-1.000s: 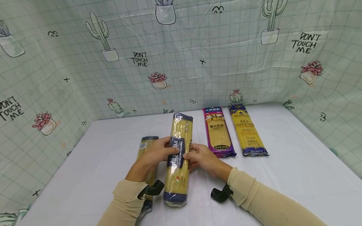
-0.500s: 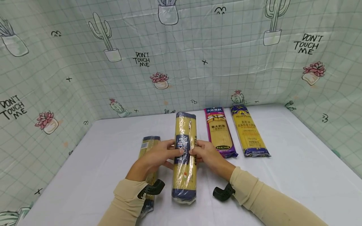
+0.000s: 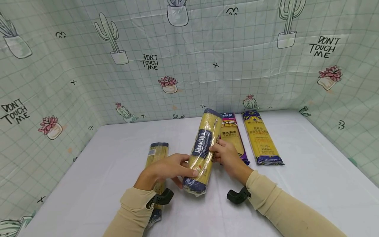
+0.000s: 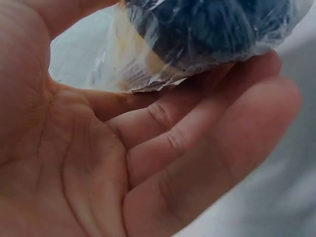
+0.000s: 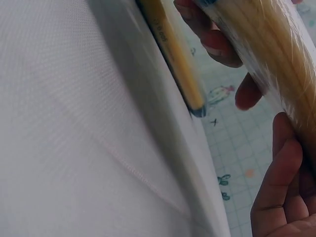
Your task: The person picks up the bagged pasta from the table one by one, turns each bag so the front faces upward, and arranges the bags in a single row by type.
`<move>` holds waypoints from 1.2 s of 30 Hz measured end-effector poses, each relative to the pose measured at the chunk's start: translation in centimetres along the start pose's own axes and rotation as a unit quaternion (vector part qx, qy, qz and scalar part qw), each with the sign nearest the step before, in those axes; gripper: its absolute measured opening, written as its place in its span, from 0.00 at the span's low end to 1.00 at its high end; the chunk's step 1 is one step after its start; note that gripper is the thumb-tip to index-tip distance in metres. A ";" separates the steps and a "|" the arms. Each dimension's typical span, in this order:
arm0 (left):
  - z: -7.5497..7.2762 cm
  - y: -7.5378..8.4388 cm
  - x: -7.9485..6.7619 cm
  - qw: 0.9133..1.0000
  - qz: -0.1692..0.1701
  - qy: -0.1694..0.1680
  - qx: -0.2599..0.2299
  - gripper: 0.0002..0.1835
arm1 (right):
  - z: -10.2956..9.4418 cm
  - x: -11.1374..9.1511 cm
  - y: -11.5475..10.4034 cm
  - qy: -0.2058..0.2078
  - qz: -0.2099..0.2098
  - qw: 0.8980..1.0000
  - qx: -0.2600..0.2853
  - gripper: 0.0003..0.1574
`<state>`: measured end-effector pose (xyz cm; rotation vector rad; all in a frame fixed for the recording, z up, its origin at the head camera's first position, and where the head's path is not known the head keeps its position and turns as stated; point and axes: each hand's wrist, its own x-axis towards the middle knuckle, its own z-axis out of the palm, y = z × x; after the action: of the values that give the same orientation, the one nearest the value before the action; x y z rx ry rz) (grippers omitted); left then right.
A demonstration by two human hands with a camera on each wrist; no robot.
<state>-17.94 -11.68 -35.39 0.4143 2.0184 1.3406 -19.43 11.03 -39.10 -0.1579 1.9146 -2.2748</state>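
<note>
Both hands hold a clear-wrapped spaghetti pack [image 3: 204, 141] with dark blue ends and a blue label, tilted with its top to the right. My left hand [image 3: 170, 168] grips the lower end, thumb on the front; in the left wrist view its fingers [image 4: 168, 133] lie under the pack's blue end [image 4: 212, 29]. My right hand [image 3: 229, 158] pinches the right side near the label. In the right wrist view, the right hand [image 5: 281, 192] is at one part of the pack [image 5: 276, 54] and the left hand's fingers [image 5: 219, 47] are near its blue end.
A similar spaghetti pack [image 3: 158, 152] lies on the white table [image 3: 112, 174], partly under the left forearm. At the right lie a purple-edged pasta pack [image 3: 234, 140], partly covered by the held one, and a yellow-and-blue spaghetti pack [image 3: 262, 140]. A patterned cloth [image 3: 189, 82] stands behind.
The held spaghetti pack has moved right and up and tilted rightward, now overlapping the purple-edged pack. My left hand has shifted from its middle to its lower end.
</note>
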 end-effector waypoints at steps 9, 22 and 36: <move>0.2 -0.4 0.4 1.000 0.013 0.019 0.019 0.27 | -0.2 0.3 0.5 -0.009 0.001 1.000 0.008 0.30; 0.6 -0.5 0.9 0.997 0.027 0.068 0.022 0.25 | -0.3 0.3 0.7 -0.055 -0.012 0.998 -0.006 0.39; 1.4 0.3 1.3 0.993 0.034 0.115 0.006 0.27 | -0.8 0.5 0.5 -0.112 -0.014 0.994 -0.009 0.48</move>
<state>-17.99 -9.82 -35.95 0.3498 2.2187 1.4758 -20.04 11.62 -39.76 -0.4268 1.8290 -2.1526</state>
